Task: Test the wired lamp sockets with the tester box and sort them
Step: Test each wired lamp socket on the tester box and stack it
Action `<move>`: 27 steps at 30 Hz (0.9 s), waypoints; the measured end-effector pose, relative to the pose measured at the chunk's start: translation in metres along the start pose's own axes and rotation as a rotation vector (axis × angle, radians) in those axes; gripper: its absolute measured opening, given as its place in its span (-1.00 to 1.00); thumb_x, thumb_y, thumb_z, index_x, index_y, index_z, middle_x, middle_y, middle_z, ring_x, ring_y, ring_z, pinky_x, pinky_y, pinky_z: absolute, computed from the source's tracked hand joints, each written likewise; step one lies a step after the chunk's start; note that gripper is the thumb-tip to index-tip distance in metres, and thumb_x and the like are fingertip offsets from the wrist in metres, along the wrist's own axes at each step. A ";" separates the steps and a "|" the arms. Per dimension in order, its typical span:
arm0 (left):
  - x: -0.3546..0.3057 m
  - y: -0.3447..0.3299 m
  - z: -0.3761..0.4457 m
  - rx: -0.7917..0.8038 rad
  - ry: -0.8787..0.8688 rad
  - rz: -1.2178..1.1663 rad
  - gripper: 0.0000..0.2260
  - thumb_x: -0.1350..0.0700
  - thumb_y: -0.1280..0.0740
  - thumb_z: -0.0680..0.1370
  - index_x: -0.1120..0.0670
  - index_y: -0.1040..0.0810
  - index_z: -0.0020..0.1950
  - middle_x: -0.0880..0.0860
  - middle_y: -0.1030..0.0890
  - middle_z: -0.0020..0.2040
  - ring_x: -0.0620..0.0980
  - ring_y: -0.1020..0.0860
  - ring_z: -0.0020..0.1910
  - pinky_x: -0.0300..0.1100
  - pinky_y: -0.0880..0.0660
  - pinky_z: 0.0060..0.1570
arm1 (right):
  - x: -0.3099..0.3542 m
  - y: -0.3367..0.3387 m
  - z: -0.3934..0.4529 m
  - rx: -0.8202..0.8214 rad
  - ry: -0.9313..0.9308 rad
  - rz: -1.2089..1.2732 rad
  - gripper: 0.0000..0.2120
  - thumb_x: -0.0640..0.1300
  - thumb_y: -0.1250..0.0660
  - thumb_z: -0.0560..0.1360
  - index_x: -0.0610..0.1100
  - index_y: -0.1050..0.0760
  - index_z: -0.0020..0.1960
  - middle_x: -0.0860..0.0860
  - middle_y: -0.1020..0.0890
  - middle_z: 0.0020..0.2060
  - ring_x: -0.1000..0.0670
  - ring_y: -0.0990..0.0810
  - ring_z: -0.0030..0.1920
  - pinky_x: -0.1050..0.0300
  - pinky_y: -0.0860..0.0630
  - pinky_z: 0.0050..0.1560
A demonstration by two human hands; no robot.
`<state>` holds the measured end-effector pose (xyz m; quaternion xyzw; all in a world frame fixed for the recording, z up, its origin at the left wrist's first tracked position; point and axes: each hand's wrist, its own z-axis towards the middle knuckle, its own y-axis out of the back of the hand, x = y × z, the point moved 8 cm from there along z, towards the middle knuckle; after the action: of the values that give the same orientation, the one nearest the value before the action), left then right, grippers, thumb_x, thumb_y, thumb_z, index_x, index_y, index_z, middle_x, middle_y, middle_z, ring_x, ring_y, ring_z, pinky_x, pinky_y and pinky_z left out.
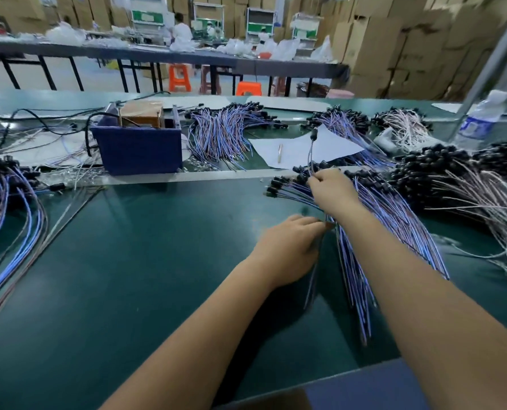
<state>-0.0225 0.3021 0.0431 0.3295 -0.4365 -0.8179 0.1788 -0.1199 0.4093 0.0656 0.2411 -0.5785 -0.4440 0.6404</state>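
Nearest, left hand point(287, 250) pinches blurred blue-purple wire ends point(361, 294); right hand point(332, 192) pinches one wire, its black socket point(314, 134) raised. Dark blue tester box point(138, 149) behind, unlabelled. Clear plastic bottle point(480, 122): label unreadable.

One blue tester box point(138, 147), one water bottle point(480, 122), one paper sheet point(293, 149), three orange stools point(180, 78).

Both forearms are bare from the bottom edge of the view up to the wrists, with no sleeve on either. The left hand point(287, 250) and right hand point(332, 190) wear no gloves. The fingers, where they show, carry no rings.
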 end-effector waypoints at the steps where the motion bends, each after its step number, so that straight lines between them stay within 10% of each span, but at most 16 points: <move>1: -0.005 -0.009 0.002 0.035 -0.006 0.000 -0.62 0.25 -0.17 0.56 0.10 -0.47 0.37 0.06 -0.56 0.22 0.11 -0.41 0.23 0.02 -0.47 0.07 | -0.010 0.005 0.000 -0.021 -0.036 -0.075 -0.67 -0.11 -0.13 0.61 -0.17 -0.32 -0.31 -0.06 -0.41 -0.40 -0.09 -0.36 -0.36 0.09 -0.19 -0.38; 8: 0.005 -0.026 0.005 0.091 0.036 -0.069 -0.59 0.22 -0.26 0.53 0.10 -0.48 0.38 0.08 -0.58 0.23 0.09 -0.39 0.30 -0.07 -0.35 0.27 | -0.040 0.001 -0.011 0.004 -0.123 -0.210 -0.83 -0.16 -0.23 0.54 -0.11 -0.58 0.03 -0.12 -0.62 -0.03 -0.18 -0.55 -0.05 0.09 -0.41 -0.21; 15: 0.080 0.031 -0.017 -0.141 0.296 -0.203 -0.72 0.32 -0.28 0.49 0.07 -0.68 0.06 0.03 -0.63 0.01 0.10 -0.46 0.18 -0.14 -0.33 0.25 | 0.029 -0.013 -0.015 -0.135 -0.021 -0.127 -0.65 -0.15 -0.21 0.52 -0.13 -0.48 0.29 -0.22 -0.43 0.25 -0.23 -0.35 0.27 -0.03 -0.35 0.22; 21: 0.173 0.110 -0.087 -0.461 0.680 -0.220 -0.69 0.28 -0.19 0.49 -0.03 -0.66 -0.06 -0.05 -0.55 -0.26 -0.22 -0.45 -0.44 -0.34 -0.35 -0.41 | 0.141 -0.103 -0.037 0.114 0.207 0.119 -0.70 -0.18 -0.23 0.53 -0.08 -0.54 0.24 -0.13 -0.53 0.19 -0.15 -0.45 0.24 0.03 -0.42 0.22; 27: 0.218 0.140 -0.141 -0.368 0.835 0.094 -0.74 0.21 -0.25 0.53 0.05 -0.67 0.11 0.12 -0.58 0.18 0.12 -0.43 0.26 -0.12 -0.32 0.32 | 0.197 -0.173 -0.052 0.245 0.259 0.174 -0.71 -0.12 -0.23 0.54 -0.01 -0.55 0.23 -0.07 -0.56 0.21 -0.15 -0.43 0.26 0.05 -0.38 0.27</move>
<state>-0.0805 0.0145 0.0196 0.5733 -0.1893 -0.6701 0.4318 -0.1326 0.1467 0.0161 0.3213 -0.5596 -0.2785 0.7114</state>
